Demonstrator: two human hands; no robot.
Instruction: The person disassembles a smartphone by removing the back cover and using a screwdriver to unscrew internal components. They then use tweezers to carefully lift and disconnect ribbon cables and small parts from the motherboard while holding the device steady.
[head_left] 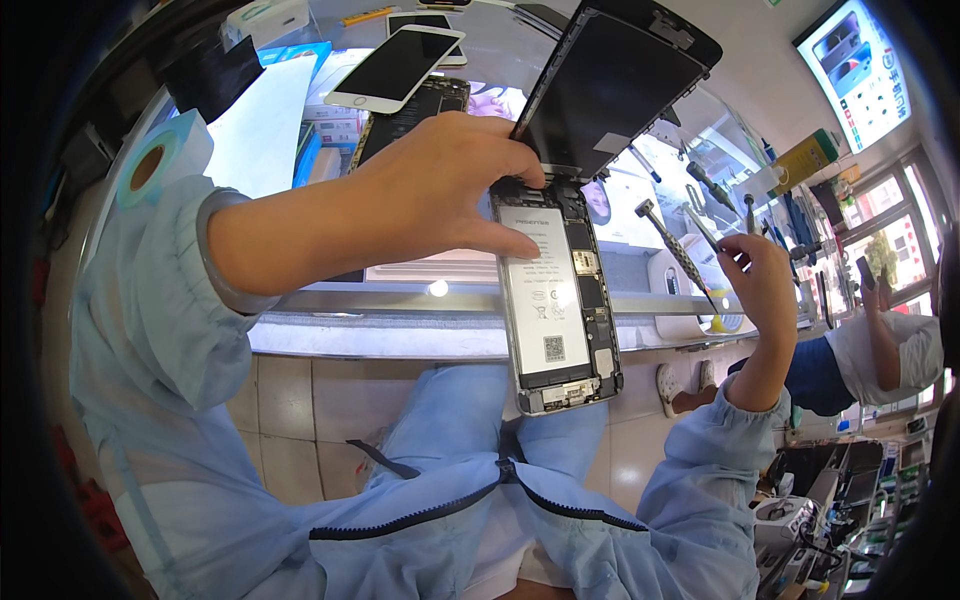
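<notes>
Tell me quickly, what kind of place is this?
Most likely a phone repair counter. The left hand holds an opened phone with its screen panel lifted, the right hand holds a screwdriver, and a white phone lies on the glass counter.

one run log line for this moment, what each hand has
left hand: holds opened phone, screen panel lifted | right hand: holds screwdriver, apart from phone | battery exposed

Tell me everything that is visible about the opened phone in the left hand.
The opened phone is a slim metal-framed body with its inside exposed: a large white battery, dark circuit parts beside it. Its black screen panel is lifted and tilted up at the top end. The left hand grips its upper part, holding it above the lap, lengthwise away from the person.
</notes>
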